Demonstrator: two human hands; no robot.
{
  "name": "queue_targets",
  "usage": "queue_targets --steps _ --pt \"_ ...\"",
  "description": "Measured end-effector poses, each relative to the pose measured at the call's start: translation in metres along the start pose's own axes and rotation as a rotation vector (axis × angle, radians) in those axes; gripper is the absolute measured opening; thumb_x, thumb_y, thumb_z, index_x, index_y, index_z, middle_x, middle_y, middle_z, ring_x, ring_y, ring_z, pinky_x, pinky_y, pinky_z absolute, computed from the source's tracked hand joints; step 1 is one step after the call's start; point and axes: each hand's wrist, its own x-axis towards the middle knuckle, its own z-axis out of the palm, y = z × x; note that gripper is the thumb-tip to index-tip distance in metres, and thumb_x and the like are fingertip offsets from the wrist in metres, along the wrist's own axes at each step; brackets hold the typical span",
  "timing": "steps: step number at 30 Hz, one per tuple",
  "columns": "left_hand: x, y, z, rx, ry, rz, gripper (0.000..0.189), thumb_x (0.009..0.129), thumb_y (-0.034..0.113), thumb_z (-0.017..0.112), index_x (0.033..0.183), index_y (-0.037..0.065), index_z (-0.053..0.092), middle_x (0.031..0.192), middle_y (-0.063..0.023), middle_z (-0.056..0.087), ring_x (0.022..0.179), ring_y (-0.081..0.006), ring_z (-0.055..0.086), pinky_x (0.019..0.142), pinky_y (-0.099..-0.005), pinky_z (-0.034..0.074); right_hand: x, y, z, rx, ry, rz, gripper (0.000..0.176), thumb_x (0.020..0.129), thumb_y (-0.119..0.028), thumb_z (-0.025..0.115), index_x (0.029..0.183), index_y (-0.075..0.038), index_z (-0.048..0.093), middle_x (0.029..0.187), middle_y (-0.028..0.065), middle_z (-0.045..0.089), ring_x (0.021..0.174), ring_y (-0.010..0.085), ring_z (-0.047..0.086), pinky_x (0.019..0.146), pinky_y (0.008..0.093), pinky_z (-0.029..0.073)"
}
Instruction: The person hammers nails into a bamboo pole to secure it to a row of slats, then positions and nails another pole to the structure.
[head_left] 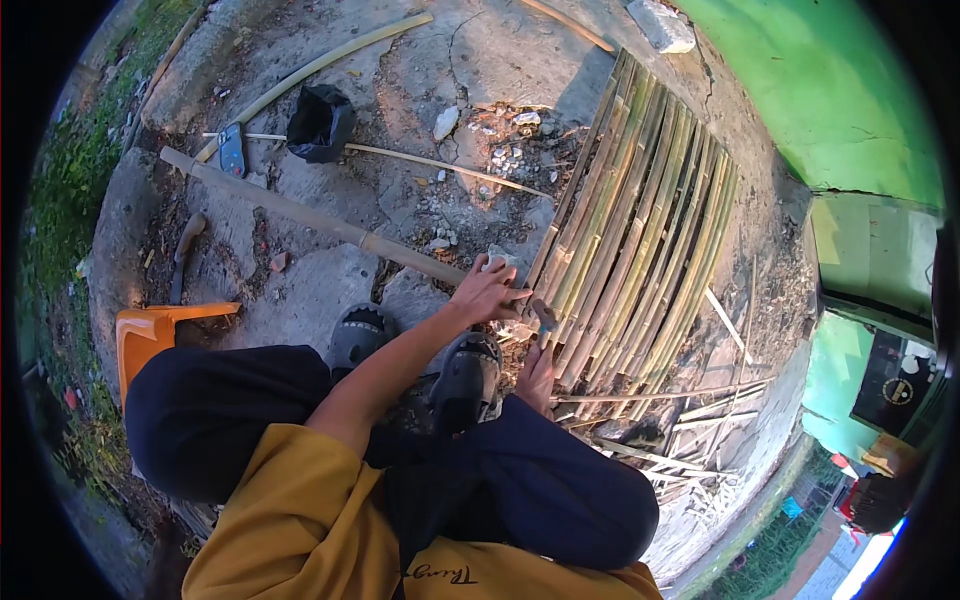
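My right hand (pixel 537 375) is wrapped around the handle of a hammer (pixel 543 314), whose head is close to the lower left corner of a panel of bamboo slats (pixel 635 220). Just left of the hammer head, my left hand (pixel 487 292) is at the panel's corner, its fingers bent and close together. Whatever sits between those fingertips is too small to make out. A long bamboo pole (pixel 320 222) lies on the ground and runs up to my left hand. The slats lie side by side with narrow gaps.
An orange plastic stool (pixel 150 340) and a wooden-handled blade (pixel 186 245) are at left. A black bag (pixel 320 122) and a phone (pixel 231 150) lie farther up on cracked concrete. Bamboo scraps (pixel 690 465) litter the lower right, near a green wall (pixel 830 90).
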Motion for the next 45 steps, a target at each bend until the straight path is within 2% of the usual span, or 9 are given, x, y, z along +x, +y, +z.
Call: queue_targets --steps 14,18,22,23,26,29,33,40,45 --pt "0.001 0.003 -0.004 -0.023 -0.059 -0.027 0.056 0.07 0.055 0.08 0.123 0.036 0.074 0.097 -0.0022 0.051 0.109 -0.0222 0.046 0.103 -0.0457 0.028 -0.008 0.002 -0.002 0.143 0.087 -0.037 0.032 0.107 -0.024 0.048 0.107 0.007 0.058 0.073 0.0199 0.062 0.06 0.0292 0.058 0.056 0.0439 0.045" --pt "0.005 0.003 -0.007 -0.011 -0.149 -0.051 0.055 0.07 0.058 0.079 0.119 0.036 0.076 0.1 -0.0024 0.052 0.109 -0.0228 0.047 0.102 -0.0449 0.028 0.006 -0.002 -0.003 0.032 -0.04 0.022 0.034 0.107 -0.025 0.048 0.106 0.007 0.059 0.073 0.0187 0.063 0.059 0.0272 0.057 0.056 0.0432 0.044" --pt "-0.005 0.0 -0.007 0.059 0.018 -0.076 0.091 0.074 0.06 0.077 0.153 0.026 0.045 0.123 -0.0091 0.054 0.123 -0.0293 0.047 0.107 -0.0513 0.03 0.018 0.009 -0.031 0.143 -0.034 0.034 0.036 0.108 -0.028 0.047 0.106 0.005 0.061 0.066 0.0102 0.056 0.054 0.0185 0.051 0.051 0.0367 0.041" --pt "-0.011 -0.001 -0.006 0.225 0.018 -0.078 0.103 0.079 0.066 0.069 0.159 0.015 0.028 0.134 -0.0152 0.05 0.131 -0.0345 0.043 0.111 -0.0538 0.028 0.028 0.005 -0.039 0.254 -0.048 0.106 0.036 0.108 -0.029 0.045 0.107 0.003 0.061 0.065 0.0076 0.052 0.054 0.0156 0.049 0.05 0.0351 0.04" --pt "-0.023 -0.006 -0.005 0.298 0.207 -0.084 0.103 0.084 0.072 0.06 0.158 0.006 0.029 0.14 -0.0195 0.046 0.132 -0.0383 0.043 0.113 -0.0531 0.029 0.05 -0.007 -0.055 0.277 -0.044 0.125 0.036 0.109 -0.03 0.043 0.11 0.0 0.063 0.063 0.0049 0.047 0.054 0.0126 0.046 0.05 0.034 0.038" --pt "-0.03 0.001 -0.002 0.381 0.116 -0.176 0.108 0.083 0.073 0.058 0.155 -0.002 0.028 0.143 -0.0205 0.044 0.137 -0.0372 0.04 0.116 -0.0508 0.028 0.054 -0.005 -0.057 0.15 -0.074 0.02 0.036 0.109 -0.031 0.041 0.114 -0.002 0.064 0.064 0.005 0.047 0.053 0.0128 0.046 0.051 0.0349 0.039" --pt "-0.031 0.002 0.002 0.324 0.027 -0.236 0.103 0.084 0.073 0.058 0.151 -0.001 0.035 0.137 -0.0207 0.047 0.124 -0.0389 0.047 0.106 -0.0527 0.034 0.052 0.006 -0.056 0.036 -0.201 -0.07 0.037 0.109 -0.03 0.04 0.119 -0.003 0.062 0.063 0.0045 0.047 0.054 0.0132 0.047 0.053 0.0357 0.04" --pt "-0.027 0.002 -0.004 0.433 -0.131 -0.219 0.064 0.09 0.062 0.06 0.121 0.007 0.052 0.116 -0.0135 0.053 0.109 -0.0315 0.051 0.097 -0.0511 0.038 0.082 -0.057 -0.092 0.035 -0.241 0.001 0.034 0.108 -0.028 0.04 0.119 -0.003 0.061 0.06 0.0034 0.046 0.052 0.012 0.047 0.051 0.0363 0.04" --pt "-0.027 0.002 -0.003 0.465 -0.154 -0.237 0.06 0.091 0.061 0.059 0.118 0.007 0.053 0.109 -0.0121 0.054 0.106 -0.0305 0.051 0.098 -0.0513 0.038 0.072 -0.036 -0.063 -0.144 -0.246 -0.107 0.037 0.109 -0.031 0.04 0.113 0.0 0.059 0.059 0.0121 0.049 0.052 0.0243 0.054 0.052 0.0421 0.041"
